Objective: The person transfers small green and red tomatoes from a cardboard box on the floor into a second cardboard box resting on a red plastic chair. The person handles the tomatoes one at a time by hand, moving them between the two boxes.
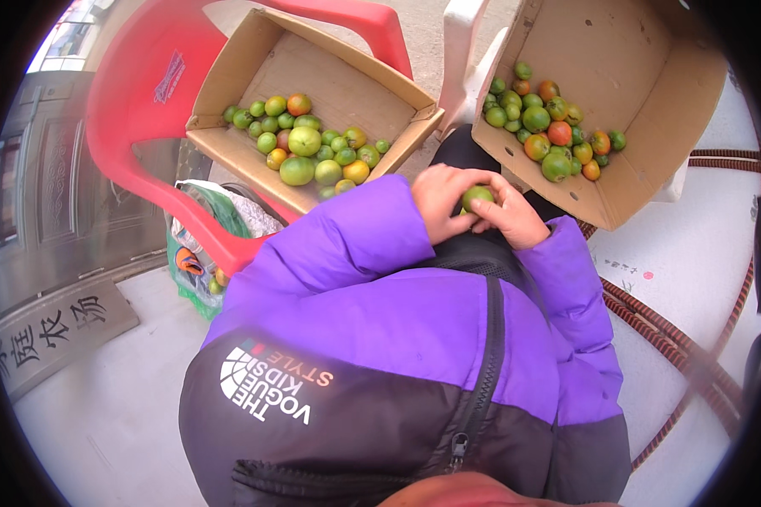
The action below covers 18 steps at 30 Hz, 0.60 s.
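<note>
A small green tomato [477, 198] sits between my two hands, above my lap. My left hand [440, 201] curls round it from the left, and my right hand [516, 215] closes on it from the right with thumb and fingers. The hands touch each other and cover part of the tomato. Ahead on the left, a shallow cardboard box [347, 63] holds many green tomatoes and a few yellow and orange ones. To the right, a deeper cardboard box [651, 118] tilts toward me, with green, orange and red tomatoes gathered at its left and lower side.
The left box rests on a red plastic armchair [118, 110]; the right one on a white plastic chair [457, 59]. A green plastic bag [196, 296] with things in it stands beneath the red chair. Brown ribbed strips [659, 334] cross the pale surface at right. A grey door [59, 160] is far left.
</note>
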Tool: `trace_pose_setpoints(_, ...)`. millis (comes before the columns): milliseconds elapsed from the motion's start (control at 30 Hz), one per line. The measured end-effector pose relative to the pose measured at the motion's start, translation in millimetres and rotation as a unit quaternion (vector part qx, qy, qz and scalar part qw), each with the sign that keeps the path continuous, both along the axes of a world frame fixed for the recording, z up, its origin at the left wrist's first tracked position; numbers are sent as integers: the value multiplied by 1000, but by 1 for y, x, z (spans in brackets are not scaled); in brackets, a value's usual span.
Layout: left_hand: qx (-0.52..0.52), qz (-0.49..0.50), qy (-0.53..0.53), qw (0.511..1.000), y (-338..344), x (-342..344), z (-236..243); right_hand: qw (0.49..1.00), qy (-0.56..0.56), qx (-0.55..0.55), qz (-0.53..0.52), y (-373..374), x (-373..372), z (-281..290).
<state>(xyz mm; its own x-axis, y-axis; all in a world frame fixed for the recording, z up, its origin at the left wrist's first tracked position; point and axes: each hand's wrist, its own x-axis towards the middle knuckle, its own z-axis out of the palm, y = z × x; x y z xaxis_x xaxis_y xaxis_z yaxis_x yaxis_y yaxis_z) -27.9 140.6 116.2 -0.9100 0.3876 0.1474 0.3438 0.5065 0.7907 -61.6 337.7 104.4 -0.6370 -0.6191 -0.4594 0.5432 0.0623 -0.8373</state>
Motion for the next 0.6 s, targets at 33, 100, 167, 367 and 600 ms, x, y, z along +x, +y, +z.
trace_pose_setpoints(33, 14, 11, 4, 1000, 7, 3, 1, 999, -1, 30, 26, 0, 0, -1)
trace_pose_setpoints(100, 7, 10, -32, 999, 4, 3, -1, 995, -25, 93, 16, 3, -3, -1)
trace_pose_setpoints(167, 2, 13, -2, 1000, -14, 1, -7, 989, 21, 26, -146, 7, -3, -2)
trace_pose_setpoints(367, -298, 255, 8, 920, -136, 17, -14, 918, 105, -19, -381, 27, -20, 2)
trace_pose_setpoints(600, -517, 148, -140, 832, -152, 52, -56, 954, 42, 33, -297, 15, -14, -14)
